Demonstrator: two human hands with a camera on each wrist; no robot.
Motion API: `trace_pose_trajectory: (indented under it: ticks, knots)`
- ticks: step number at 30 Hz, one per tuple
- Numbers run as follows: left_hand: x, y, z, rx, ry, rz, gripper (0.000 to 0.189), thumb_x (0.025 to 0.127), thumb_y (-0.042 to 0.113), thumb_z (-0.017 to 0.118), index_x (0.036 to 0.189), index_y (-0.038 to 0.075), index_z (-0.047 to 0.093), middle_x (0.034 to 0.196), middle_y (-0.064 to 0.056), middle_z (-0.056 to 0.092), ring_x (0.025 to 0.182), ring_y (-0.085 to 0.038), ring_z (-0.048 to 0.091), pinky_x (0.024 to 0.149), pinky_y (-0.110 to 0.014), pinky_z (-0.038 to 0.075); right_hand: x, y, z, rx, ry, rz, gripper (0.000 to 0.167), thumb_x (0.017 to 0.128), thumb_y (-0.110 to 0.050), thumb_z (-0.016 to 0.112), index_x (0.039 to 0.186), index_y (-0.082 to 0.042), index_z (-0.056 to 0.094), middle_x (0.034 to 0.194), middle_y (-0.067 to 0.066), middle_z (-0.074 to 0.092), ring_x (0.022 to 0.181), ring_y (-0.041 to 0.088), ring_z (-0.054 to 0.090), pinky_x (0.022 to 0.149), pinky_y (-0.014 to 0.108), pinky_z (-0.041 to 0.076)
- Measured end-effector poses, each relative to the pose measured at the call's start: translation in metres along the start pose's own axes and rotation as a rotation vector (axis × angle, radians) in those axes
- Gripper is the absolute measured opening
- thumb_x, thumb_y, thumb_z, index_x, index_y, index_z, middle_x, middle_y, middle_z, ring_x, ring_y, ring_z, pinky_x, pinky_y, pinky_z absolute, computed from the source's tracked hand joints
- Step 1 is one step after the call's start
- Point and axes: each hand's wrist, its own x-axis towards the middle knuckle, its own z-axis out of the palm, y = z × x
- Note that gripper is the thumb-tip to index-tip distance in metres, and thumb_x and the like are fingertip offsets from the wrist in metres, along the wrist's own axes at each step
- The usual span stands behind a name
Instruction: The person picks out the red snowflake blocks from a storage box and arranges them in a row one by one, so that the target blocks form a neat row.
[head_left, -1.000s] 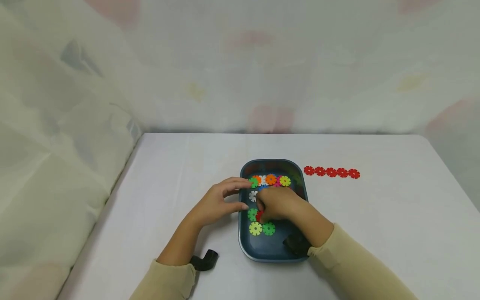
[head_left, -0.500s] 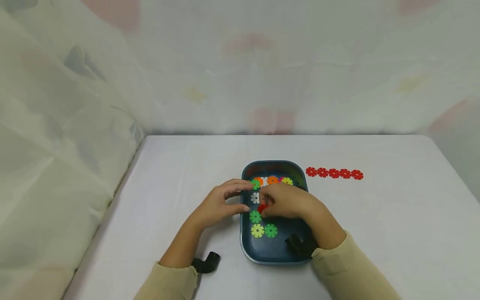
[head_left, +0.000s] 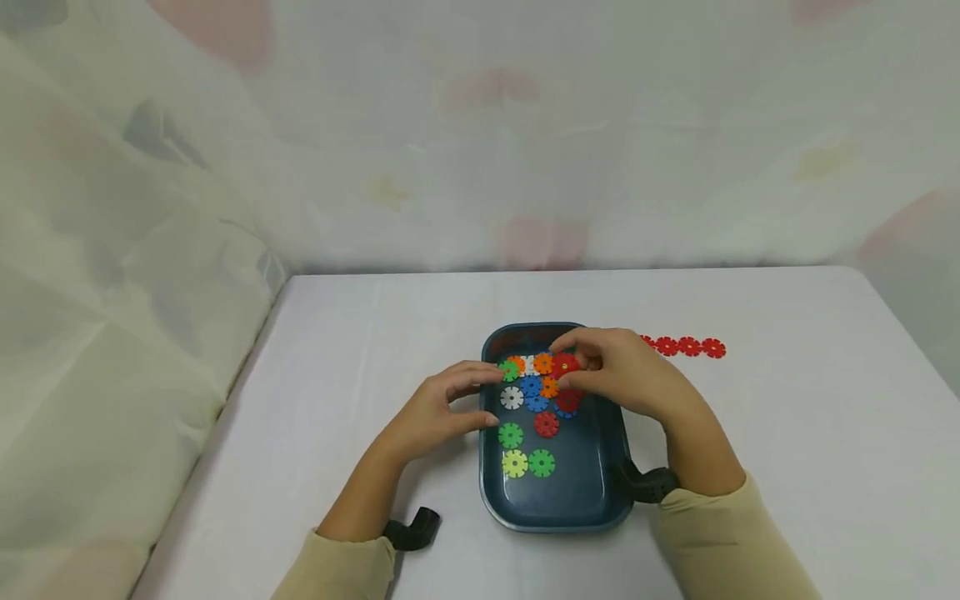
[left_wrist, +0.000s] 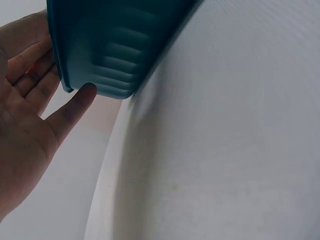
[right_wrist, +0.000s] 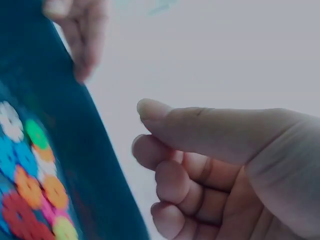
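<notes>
My left hand [head_left: 435, 408] lies along the left side of a dark blue tray [head_left: 558, 504], fingertips at the rim. In the left wrist view its thumb touches the outer wall. Over the tray's right side, my right hand [head_left: 633, 371] holds thumb and forefinger apart around a red snowflake disc [head_left: 564, 364]. No disc shows at those fingertips in the right wrist view, so I cannot tell whether it is gripped. Another red disc [head_left: 547, 425] lies in the tray among blue discs [head_left: 531, 386], a white disc [head_left: 512, 397], green, orange and yellow ones.
A row of red discs [head_left: 689, 347] runs across the white table [head_left: 787, 417] right of the tray, partly behind my right hand. Black wrist mounts [head_left: 414, 530] stick out near both cuffs. Patterned cloth [head_left: 187, 250] hangs at the left and back.
My right hand has moved right and away from me, from the tray's middle to its right side, uncovering blue, orange and red discs. The left hand stays at the left rim.
</notes>
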Motion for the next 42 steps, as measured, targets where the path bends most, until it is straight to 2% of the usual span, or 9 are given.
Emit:
trace_pose_trajectory:
  ticks: [7,12,18,21,25,28,32,37,42]
  knots:
    - [-0.003,0.000,-0.001,0.007,0.009,-0.017,0.052,0.081,0.017,0.082,0.129,0.014,0.064,0.132,0.009,0.059,0.126,-0.010,0.053,0.108,-0.034,0.046,-0.014,0.032,-0.034,-0.004,0.144,0.067,0.038,0.084,-0.025,0.080,0.118,-0.019,0.066,0.078,0.003,0.056,0.071,0.019,0.051,0.055,0.027,0.042]
    - [-0.004,0.002,-0.002,0.006,0.020,-0.040,0.051,0.081,0.015,0.082,0.129,0.013,0.064,0.132,0.008,0.059,0.126,-0.011,0.054,0.109,-0.036,0.046,-0.027,0.064,-0.057,-0.047,0.248,0.197,0.045,0.086,-0.033,0.077,0.126,-0.017,0.063,0.085,0.005,0.060,0.077,0.018,0.052,0.057,0.026,0.042]
    - [-0.005,0.010,-0.003,0.005,0.023,-0.061,0.051,0.081,0.006,0.080,0.129,0.012,0.064,0.133,0.001,0.059,0.128,-0.017,0.053,0.110,-0.042,0.044,-0.041,0.099,-0.076,-0.054,0.283,0.381,0.063,0.088,-0.049,0.069,0.140,-0.016,0.054,0.097,0.008,0.061,0.092,0.022,0.053,0.069,0.030,0.045]
    - [-0.006,0.022,-0.004,0.002,0.021,-0.064,0.050,0.081,0.004,0.079,0.128,0.011,0.064,0.133,-0.002,0.059,0.128,-0.019,0.053,0.110,-0.044,0.044,-0.046,0.114,-0.079,-0.023,0.306,0.469,0.070,0.088,-0.055,0.066,0.144,-0.017,0.050,0.104,0.009,0.059,0.098,0.024,0.050,0.071,0.033,0.045]
    - [-0.007,0.033,-0.005,-0.005,0.016,-0.056,0.048,0.081,0.003,0.078,0.127,0.009,0.064,0.132,-0.005,0.060,0.127,-0.021,0.054,0.110,-0.045,0.044,-0.052,0.133,-0.078,0.003,0.355,0.561,0.074,0.089,-0.059,0.061,0.146,-0.013,0.048,0.107,0.014,0.062,0.098,0.025,0.051,0.069,0.033,0.044]
    - [-0.006,0.023,-0.003,0.004,0.018,-0.056,0.050,0.081,0.004,0.079,0.128,0.011,0.064,0.133,-0.003,0.059,0.127,-0.020,0.054,0.110,-0.044,0.044,-0.055,0.146,-0.076,0.015,0.391,0.629,0.077,0.090,-0.060,0.059,0.146,-0.009,0.046,0.111,0.017,0.060,0.102,0.029,0.050,0.070,0.033,0.043]
    - [-0.004,0.006,-0.002,0.009,0.021,-0.049,0.051,0.080,0.007,0.081,0.128,0.012,0.064,0.133,0.002,0.059,0.128,-0.016,0.053,0.110,-0.040,0.044,-0.059,0.161,-0.074,0.029,0.421,0.710,0.077,0.091,-0.058,0.057,0.147,-0.006,0.044,0.122,0.021,0.051,0.115,0.039,0.044,0.078,0.040,0.044]
    - [-0.005,0.001,-0.003,-0.007,0.016,-0.020,0.051,0.081,0.015,0.081,0.129,0.011,0.064,0.132,0.007,0.058,0.127,-0.012,0.053,0.110,-0.037,0.045,-0.061,0.171,-0.072,0.032,0.389,0.747,0.075,0.092,-0.056,0.056,0.147,-0.007,0.043,0.129,0.024,0.048,0.117,0.042,0.042,0.078,0.043,0.045]
    - [-0.005,0.001,-0.004,-0.007,0.009,-0.004,0.052,0.081,0.020,0.081,0.129,0.011,0.063,0.133,0.008,0.058,0.127,-0.012,0.053,0.110,-0.037,0.045,-0.059,0.175,-0.067,0.011,0.375,0.742,0.069,0.094,-0.050,0.058,0.145,-0.005,0.046,0.121,0.023,0.048,0.114,0.042,0.041,0.073,0.041,0.044]
